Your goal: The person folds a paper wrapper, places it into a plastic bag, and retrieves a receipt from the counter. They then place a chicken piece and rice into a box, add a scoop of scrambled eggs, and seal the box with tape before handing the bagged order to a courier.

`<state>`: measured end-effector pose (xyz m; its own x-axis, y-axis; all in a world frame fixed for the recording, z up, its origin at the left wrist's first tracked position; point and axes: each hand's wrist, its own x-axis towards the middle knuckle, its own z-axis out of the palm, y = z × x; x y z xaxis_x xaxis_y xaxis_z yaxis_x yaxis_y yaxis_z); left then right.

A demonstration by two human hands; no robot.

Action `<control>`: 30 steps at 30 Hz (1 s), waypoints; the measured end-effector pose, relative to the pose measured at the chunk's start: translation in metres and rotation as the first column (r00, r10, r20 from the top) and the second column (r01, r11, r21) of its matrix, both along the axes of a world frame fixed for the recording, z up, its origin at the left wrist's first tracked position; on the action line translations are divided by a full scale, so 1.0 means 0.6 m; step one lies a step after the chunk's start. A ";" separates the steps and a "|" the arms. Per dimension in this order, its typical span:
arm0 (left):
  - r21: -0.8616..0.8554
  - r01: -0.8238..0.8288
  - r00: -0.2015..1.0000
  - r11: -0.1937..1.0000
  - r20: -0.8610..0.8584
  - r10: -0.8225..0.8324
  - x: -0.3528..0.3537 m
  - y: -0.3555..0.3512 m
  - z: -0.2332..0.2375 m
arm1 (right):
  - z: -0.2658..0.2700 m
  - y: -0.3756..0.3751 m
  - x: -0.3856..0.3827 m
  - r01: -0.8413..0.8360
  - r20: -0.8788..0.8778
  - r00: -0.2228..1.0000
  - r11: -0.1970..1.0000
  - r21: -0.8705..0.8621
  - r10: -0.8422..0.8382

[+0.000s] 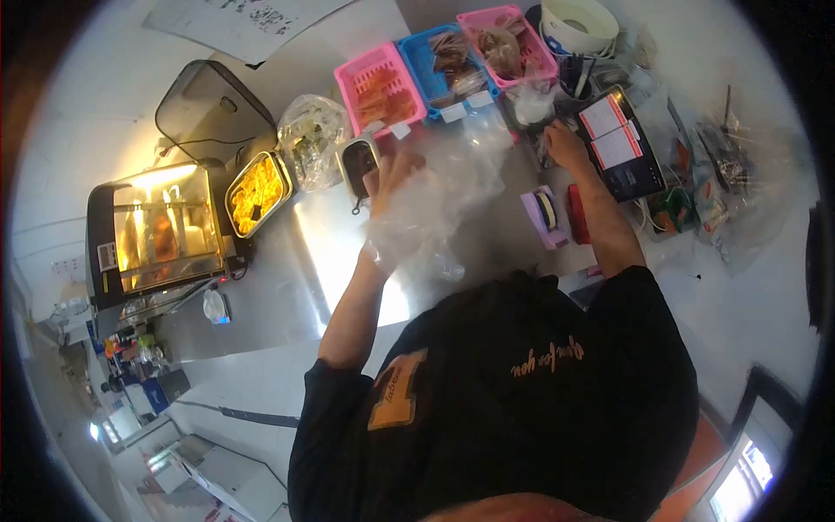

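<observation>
My left hand point(397, 181) is closed, with a clear plastic bag point(444, 204) at its fingers and hanging over my wrist. Just beside it stands a small metal container point(355, 165) with a dark inside. Across the steel counter, my right hand point(565, 146) reaches in with curled fingers among small items near a dark cup of utensils point(574, 76); what it grips is too small to tell. A tablet point(622, 143) showing a red and white page lies right next to that hand.
Pink point(380, 83) and blue baskets point(445, 65) of bagged food line the back. At left are a lit glass warmer point(165, 226) and a tray of yellow food point(258, 193). A purple tape dispenser point(544, 216) and a red item point(577, 213) lie by my right forearm.
</observation>
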<state>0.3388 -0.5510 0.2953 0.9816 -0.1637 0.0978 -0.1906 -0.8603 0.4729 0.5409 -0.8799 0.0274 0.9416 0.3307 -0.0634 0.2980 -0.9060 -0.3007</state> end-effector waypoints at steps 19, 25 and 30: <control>-0.553 0.038 0.994 0.832 -0.061 -0.086 0.005 0.079 -0.286 | 0.112 0.209 -0.261 0.155 -0.385 0.849 0.526 0.836 0.362; -0.846 -0.231 0.966 0.480 -0.257 0.013 -0.067 0.085 -0.352 | 0.068 0.200 -0.277 0.493 -0.637 0.659 0.411 0.767 0.400; -0.853 -0.500 0.866 0.152 -0.495 0.068 -0.074 0.073 -0.390 | 0.110 0.247 -0.320 0.014 -0.196 0.933 0.514 0.858 0.301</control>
